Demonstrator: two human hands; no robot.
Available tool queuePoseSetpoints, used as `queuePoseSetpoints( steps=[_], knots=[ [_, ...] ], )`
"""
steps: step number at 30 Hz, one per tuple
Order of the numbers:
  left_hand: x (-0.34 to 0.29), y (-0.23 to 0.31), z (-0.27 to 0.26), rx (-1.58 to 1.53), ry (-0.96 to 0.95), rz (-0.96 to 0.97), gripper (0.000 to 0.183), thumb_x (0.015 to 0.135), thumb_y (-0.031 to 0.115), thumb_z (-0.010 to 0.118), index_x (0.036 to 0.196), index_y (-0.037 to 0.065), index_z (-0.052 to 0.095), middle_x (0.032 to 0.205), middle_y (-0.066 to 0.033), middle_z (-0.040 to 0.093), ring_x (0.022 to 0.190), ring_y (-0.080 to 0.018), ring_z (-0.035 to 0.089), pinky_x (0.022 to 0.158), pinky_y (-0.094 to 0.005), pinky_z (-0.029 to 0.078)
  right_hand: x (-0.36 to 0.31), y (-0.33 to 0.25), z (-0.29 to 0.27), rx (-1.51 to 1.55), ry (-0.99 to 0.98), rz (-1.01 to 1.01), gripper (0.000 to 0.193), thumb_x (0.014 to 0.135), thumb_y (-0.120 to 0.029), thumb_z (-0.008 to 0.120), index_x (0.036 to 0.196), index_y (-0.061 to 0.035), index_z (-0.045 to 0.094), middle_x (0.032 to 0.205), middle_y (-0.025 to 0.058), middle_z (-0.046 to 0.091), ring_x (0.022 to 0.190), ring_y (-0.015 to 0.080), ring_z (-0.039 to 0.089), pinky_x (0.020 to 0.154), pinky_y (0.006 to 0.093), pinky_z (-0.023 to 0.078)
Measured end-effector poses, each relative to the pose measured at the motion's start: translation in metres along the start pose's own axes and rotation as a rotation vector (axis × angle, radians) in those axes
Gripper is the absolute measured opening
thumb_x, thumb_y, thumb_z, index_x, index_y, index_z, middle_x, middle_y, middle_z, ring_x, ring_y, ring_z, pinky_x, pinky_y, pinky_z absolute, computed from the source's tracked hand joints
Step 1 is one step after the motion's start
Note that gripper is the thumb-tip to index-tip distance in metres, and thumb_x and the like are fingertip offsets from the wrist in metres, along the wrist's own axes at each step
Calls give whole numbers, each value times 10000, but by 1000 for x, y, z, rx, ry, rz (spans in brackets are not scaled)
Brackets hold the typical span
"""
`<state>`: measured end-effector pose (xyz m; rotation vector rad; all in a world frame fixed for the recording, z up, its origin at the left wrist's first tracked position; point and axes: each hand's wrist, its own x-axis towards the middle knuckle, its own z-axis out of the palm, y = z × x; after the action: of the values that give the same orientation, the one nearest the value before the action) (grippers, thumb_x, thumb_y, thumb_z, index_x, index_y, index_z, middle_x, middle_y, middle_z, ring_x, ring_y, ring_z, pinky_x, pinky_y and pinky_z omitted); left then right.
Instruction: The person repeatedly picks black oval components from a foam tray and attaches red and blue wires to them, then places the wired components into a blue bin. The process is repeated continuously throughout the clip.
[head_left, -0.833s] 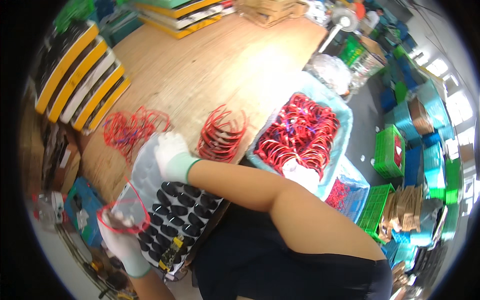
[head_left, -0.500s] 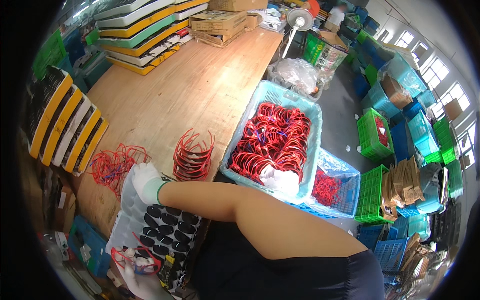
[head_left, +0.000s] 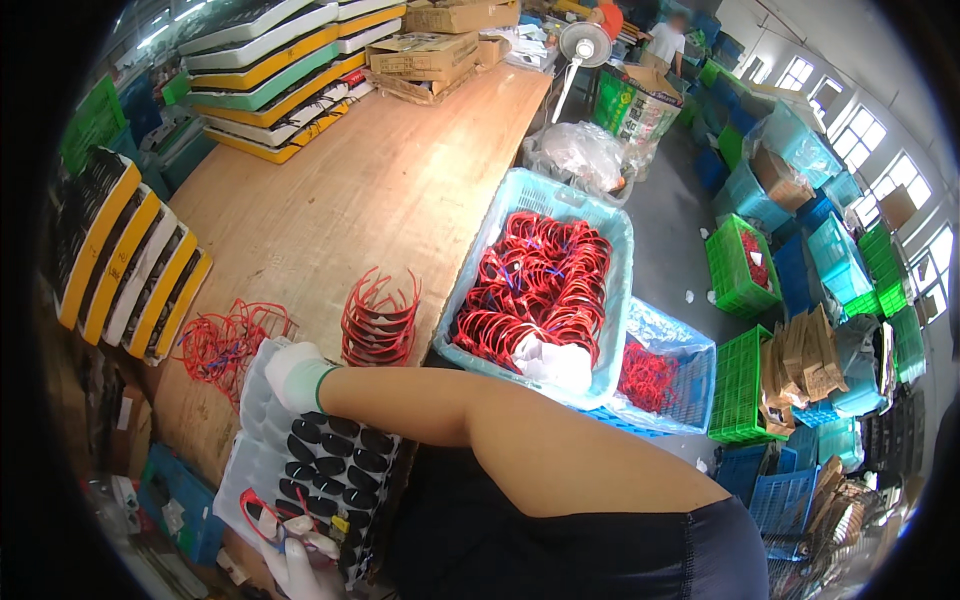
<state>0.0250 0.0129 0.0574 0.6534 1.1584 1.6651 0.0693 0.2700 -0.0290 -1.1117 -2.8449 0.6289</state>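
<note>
My left grip (head_left: 297,562) is closed on a red loop (head_left: 252,503), over the near end of a pale tray (head_left: 247,455). My right grip (head_left: 298,378) is at the tray's far part; its fingertips are hidden, so I cannot tell whether it holds anything. Black ovals (head_left: 330,466) fill hollows in the tray; other hollows are bare. Beyond, on the wooden surface (head_left: 320,200), lie a red tangle (head_left: 225,345) and a neat red row (head_left: 380,322). To my right, a teal crate (head_left: 622,295) holds red coils (head_left: 545,280) and something white (head_left: 552,364); beside it, a blue crate (head_left: 697,370) holds red bits (head_left: 645,376). Yellow-edged stacked trays (head_left: 125,262), cartons (head_left: 425,62) and a fan (head_left: 585,45) stand farther off.
</note>
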Motion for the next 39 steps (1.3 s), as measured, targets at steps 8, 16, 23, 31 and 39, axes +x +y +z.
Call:
queuePoseSetpoints(
  steps=[8, 16, 23, 31, 39],
  knots=[
    [-2, -34, -55, 53, -237, 166, 456, 975, -78, 465, 1428, -52, 421, 1385, -185, 473, 976, -204, 554, 710, -277, 509, 4, 2, 6, -4, 5, 9, 212, 779, -154, 668, 945, -94, 785, 975, 137, 758, 921, 286, 738, 736, 401, 576],
    [17, -38, -66, 383, -284, 376, 512, 904, -139, 486, 1393, 4, 443, 1336, -110, 504, 912, -189, 553, 694, -289, 495, -11, 20, 3, 7, 331, 18, 143, 817, -149, 616, 842, -55, 721, 819, 151, 719, 825, 348, 720, 684, 440, 560],
    [-7, -17, -53, 330, 106, -60, 515, 965, 63, 493, 1461, -11, 375, 1017, -94, 623, 772, -153, 581, 684, -253, 474, -132, -39, -25, 992, 29, -421, 202, 891, -191, 648, 1003, -24, 675, 787, 118, 684, 721, 266, 692, 659, 348, 525],
    [-10, -37, -7, 383, 102, 23, 183, 979, 112, 431, 1109, 3, 498, 746, -43, 575, 589, -85, 505, 551, -212, 378, -150, -62, -15, 1174, 210, -348, 286, 891, -93, 640, 1161, 0, 625, 992, 147, 708, 887, 249, 714, 764, 328, 542],
    [-15, -29, -33, 526, 12, -117, 418, 1028, 218, 475, 1344, -56, 469, 1192, -155, 601, 1013, -224, 608, 845, -339, 507, -145, -65, 1, 1250, 188, -334, 232, 845, -141, 699, 1013, 3, 628, 852, 142, 693, 763, 236, 681, 708, 344, 535]
  ],
)
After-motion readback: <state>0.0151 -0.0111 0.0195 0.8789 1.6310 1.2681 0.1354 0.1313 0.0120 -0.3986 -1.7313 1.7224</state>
